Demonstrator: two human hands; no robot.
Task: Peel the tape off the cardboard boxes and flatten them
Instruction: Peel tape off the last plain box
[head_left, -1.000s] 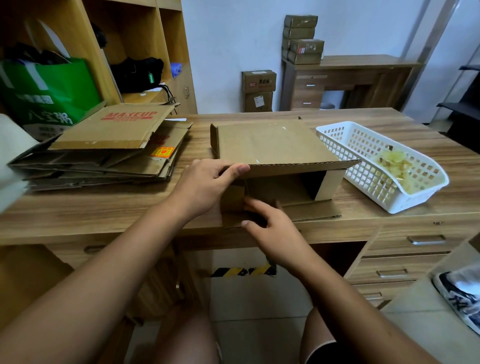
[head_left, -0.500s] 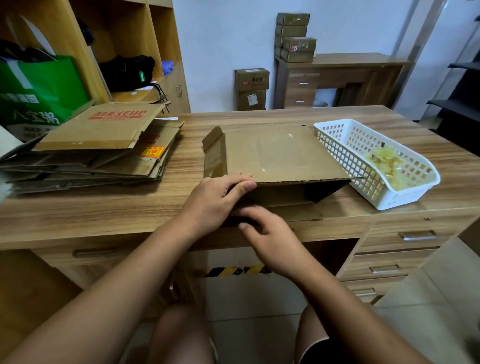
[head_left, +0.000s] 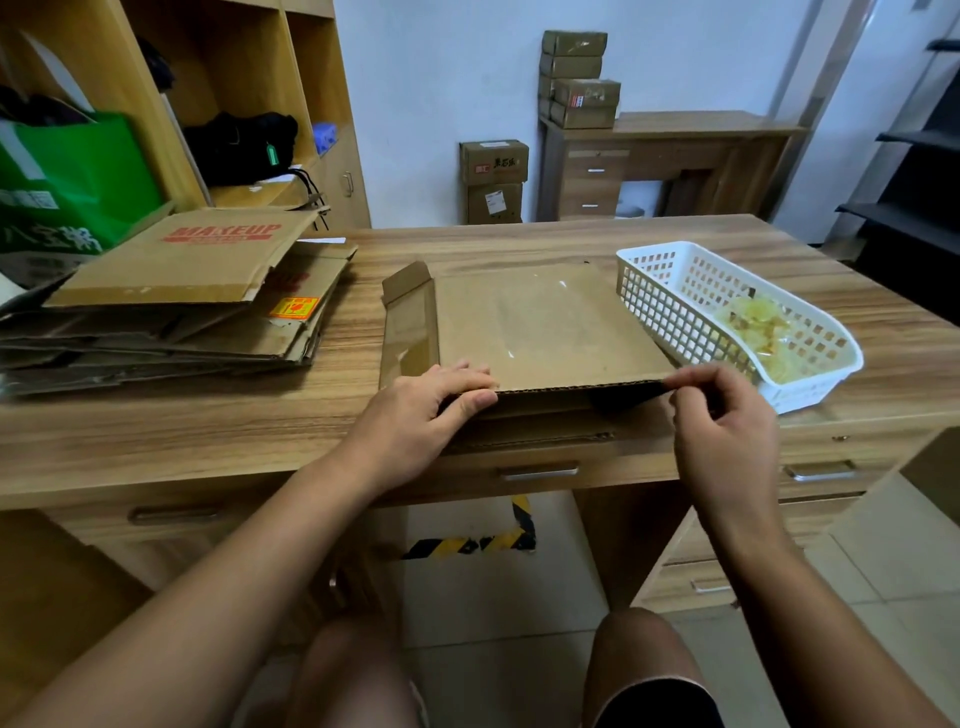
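A brown cardboard box (head_left: 540, 322) lies almost flat on the wooden desk (head_left: 467, 244), with one side flap sticking out at its left. A clear tape strip shines across its top panel. My left hand (head_left: 421, 410) grips the near left corner of the box, fingers on top and thumb at the edge. My right hand (head_left: 722, 415) pinches the near right corner of the top panel between thumb and forefinger. A small dark gap still shows under that corner.
A pile of flattened cartons (head_left: 171, 301) lies at the desk's left. A white plastic basket (head_left: 691, 291) with crumpled tape touches the box's right side. Taped boxes (head_left: 493, 179) stand by the far wall and on a second desk. A green bag (head_left: 67, 182) sits far left.
The box has collapsed from a standing open shape to nearly flat. My right hand came out from under the front and moved to the right corner; my left hand pressed down.
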